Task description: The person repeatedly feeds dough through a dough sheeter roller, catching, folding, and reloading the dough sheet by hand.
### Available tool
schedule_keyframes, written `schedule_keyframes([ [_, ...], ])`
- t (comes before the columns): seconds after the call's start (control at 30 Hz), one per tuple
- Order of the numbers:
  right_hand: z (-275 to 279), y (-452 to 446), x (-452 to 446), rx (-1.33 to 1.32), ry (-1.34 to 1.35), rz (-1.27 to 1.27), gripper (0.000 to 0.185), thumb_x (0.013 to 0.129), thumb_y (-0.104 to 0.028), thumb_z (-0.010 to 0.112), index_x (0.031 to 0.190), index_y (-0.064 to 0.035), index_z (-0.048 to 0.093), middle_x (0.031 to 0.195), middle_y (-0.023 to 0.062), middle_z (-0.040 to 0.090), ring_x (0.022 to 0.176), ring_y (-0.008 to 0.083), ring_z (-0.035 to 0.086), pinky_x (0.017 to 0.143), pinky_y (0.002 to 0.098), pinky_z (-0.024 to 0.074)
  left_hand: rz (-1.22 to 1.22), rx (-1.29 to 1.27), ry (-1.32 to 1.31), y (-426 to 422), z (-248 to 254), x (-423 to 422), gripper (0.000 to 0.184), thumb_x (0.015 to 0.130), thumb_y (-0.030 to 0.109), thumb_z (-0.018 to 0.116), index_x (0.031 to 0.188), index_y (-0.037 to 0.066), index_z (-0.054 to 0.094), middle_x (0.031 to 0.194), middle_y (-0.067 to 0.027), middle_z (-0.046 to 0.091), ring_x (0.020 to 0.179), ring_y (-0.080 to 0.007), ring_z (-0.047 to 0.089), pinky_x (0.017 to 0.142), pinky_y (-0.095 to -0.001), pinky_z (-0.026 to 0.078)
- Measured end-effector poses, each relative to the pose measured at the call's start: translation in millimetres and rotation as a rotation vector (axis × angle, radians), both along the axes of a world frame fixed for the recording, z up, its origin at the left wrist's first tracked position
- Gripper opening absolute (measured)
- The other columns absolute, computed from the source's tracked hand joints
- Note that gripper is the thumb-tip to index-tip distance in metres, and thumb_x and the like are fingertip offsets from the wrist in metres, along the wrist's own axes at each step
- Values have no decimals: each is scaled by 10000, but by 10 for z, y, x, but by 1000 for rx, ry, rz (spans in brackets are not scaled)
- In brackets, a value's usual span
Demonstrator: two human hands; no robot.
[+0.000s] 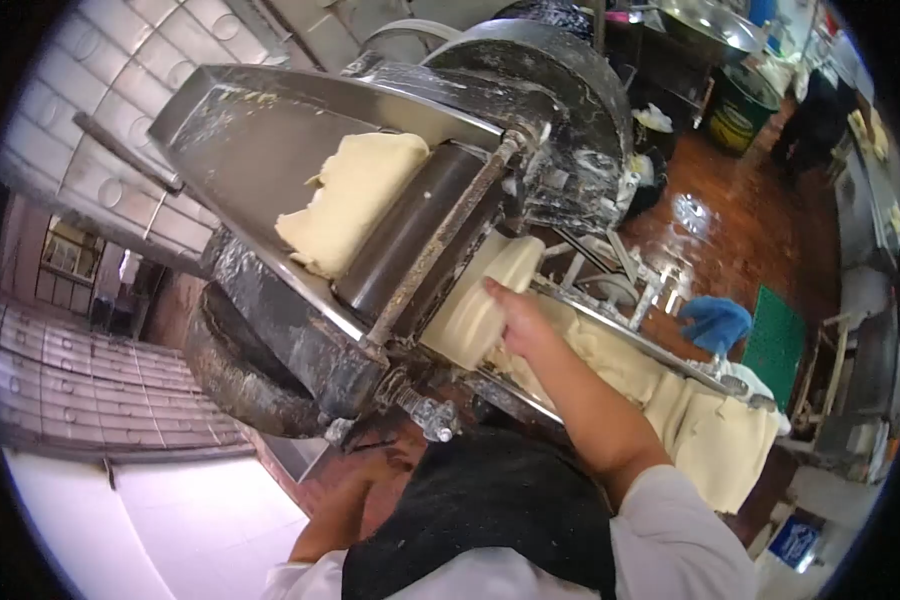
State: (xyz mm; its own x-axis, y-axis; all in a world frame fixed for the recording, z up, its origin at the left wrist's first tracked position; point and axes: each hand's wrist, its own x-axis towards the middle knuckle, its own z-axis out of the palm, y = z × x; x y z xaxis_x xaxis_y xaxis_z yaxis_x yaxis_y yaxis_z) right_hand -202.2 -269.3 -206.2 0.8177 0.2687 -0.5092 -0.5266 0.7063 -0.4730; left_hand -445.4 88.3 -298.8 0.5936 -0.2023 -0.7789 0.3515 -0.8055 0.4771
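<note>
A dough sheeter with a steel feed tray (240,170) and a dark roller (410,230) stands before me. On the feed tray, one ragged-edged dough sheet (355,195) lies against the roller. Below the rollers, a folded length of dough (485,300) comes out in soft layers. My right hand (515,318) grips its near edge, thumb on top, the other fingers mostly hidden. More dough (610,360) lies rumpled along the lower tray and hangs over its end. My left hand (382,468) is low beside the machine, dim against the floor; its fingers cannot be made out.
A large wheel housing (540,80) rises behind the rollers, and a screw knob (438,420) juts out near my apron. On the right are a blue cloth (715,322), a green mat (773,345) and a dark green bucket (740,110). The reddish floor looks wet.
</note>
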Motion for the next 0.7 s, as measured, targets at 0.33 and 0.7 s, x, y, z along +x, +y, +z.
schedule_keyframes([
  [0.33,99,-746,-600,-242,-121,-22,445,876,-182,631,1248,8,477,1158,147,591,1033,268,595,877,393,492,377,-672,-191,-1626,19,1011,462,798,383,672,1114,57,583,906,-119,658,780,-249,639,652,-362,506],
  [0.7,406,-1479,-1244,-570,-41,10,456,845,-200,673,1204,37,521,1097,132,619,956,225,611,839,347,486,949,-1073,-188,-2332,347,2069,496,773,364,674,1143,52,568,981,-142,624,886,-277,596,740,-395,468],
])
